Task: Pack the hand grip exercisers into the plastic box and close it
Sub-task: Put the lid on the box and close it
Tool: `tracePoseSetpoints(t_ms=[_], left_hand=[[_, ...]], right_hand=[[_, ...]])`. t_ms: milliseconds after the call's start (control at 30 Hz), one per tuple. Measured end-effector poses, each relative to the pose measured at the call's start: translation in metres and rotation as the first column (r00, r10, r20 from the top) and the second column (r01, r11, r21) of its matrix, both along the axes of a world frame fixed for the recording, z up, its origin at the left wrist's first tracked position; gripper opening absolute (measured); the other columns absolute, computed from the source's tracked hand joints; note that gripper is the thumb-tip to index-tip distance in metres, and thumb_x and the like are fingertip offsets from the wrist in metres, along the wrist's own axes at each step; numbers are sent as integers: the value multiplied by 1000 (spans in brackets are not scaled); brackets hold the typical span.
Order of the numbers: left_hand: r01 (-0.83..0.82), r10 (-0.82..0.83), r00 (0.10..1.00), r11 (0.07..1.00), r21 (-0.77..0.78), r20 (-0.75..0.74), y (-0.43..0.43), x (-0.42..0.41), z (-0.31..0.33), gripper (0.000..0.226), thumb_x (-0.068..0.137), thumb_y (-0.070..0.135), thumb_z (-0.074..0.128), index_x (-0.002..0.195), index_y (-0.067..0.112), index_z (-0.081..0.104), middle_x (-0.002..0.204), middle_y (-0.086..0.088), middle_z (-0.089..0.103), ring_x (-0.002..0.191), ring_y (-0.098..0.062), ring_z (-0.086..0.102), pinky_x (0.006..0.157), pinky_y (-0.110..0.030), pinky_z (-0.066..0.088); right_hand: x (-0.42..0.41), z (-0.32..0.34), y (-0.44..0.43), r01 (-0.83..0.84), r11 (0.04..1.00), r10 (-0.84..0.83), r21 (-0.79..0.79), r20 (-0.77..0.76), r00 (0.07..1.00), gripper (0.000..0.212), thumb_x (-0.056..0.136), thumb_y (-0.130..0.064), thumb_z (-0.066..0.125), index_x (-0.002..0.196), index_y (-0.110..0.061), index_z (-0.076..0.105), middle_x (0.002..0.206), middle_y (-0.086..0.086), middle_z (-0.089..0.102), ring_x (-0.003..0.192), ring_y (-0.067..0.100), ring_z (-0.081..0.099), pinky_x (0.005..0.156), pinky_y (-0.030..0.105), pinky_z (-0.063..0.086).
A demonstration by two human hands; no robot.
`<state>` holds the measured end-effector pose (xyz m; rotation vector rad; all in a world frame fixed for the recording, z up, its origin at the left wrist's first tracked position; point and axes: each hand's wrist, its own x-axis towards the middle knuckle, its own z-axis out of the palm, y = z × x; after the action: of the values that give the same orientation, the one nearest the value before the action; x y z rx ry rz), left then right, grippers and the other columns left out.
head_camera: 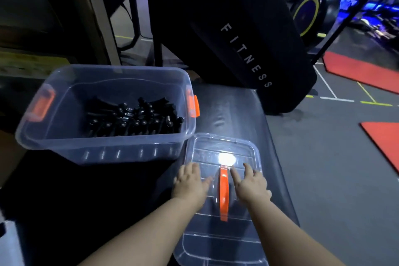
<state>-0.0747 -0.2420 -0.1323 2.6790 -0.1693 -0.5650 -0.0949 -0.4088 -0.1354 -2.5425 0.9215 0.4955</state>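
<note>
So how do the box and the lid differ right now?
The box is deep and holds black grips; the lid lies flat and holds nothing. The box has orange latches at its ends; the lid has one orange handle in its middle. The left hand and right hand are at the lid, neither at the box. Both are clear plastic.

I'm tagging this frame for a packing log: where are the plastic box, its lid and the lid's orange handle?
plastic box (64,149): head view, on its clear front wall.
lid (216,242): head view, on a bare panel nearest the camera.
orange handle (224,192): head view, on the strap's middle.
</note>
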Motion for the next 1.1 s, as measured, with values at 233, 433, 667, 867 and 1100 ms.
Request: tracePoseSetpoints(t_ms=[233,433,667,867,1100], left_hand=[[-203,235,937,968,148,-257,-3,-8,-43,84,93,60,33,151,11,-2,159,-7,10,145,-26,13,115,-40,16],[-313,332,914,943,115,-234,-17,-7,-46,86,93,57,38,151,6,0,158,-8,12,144,-26,14,113,-39,21],[-400,383,890,916,-18,-248,-27,-2,-27,83,93,49,47,151,7,7,153,-14,19,132,-34,37,102,-41,38],[-423,364,904,838,-345,-223,-47,14,13,26,92,33,57,102,13,44,115,-13,53,101,-31,58,85,-36,48],[-428,355,898,578,-695,-259,-53,29,85,21,92,22,58,93,12,40,91,-1,50,62,-20,65,43,-24,47]], right_hand=[[-28,-32,-24,74,996,-78,-44,-112,991,72,88,-75,21,150,-39,13,160,9,11,145,29,15,110,52,23],[-39,-53,-34,164,985,-158,52,-101,982,78,87,-73,34,151,-35,11,153,14,24,136,35,32,107,52,33],[-48,-40,-50,251,968,-250,20,-15,968,81,82,-74,43,149,-38,15,144,14,38,130,34,40,103,49,36],[-51,4,-78,298,954,-298,23,126,946,84,81,-66,56,150,-34,19,145,17,37,133,36,36,108,49,32],[-33,78,-93,264,964,-257,26,335,906,88,78,-60,64,149,-31,22,146,11,40,133,34,37,108,47,31]])
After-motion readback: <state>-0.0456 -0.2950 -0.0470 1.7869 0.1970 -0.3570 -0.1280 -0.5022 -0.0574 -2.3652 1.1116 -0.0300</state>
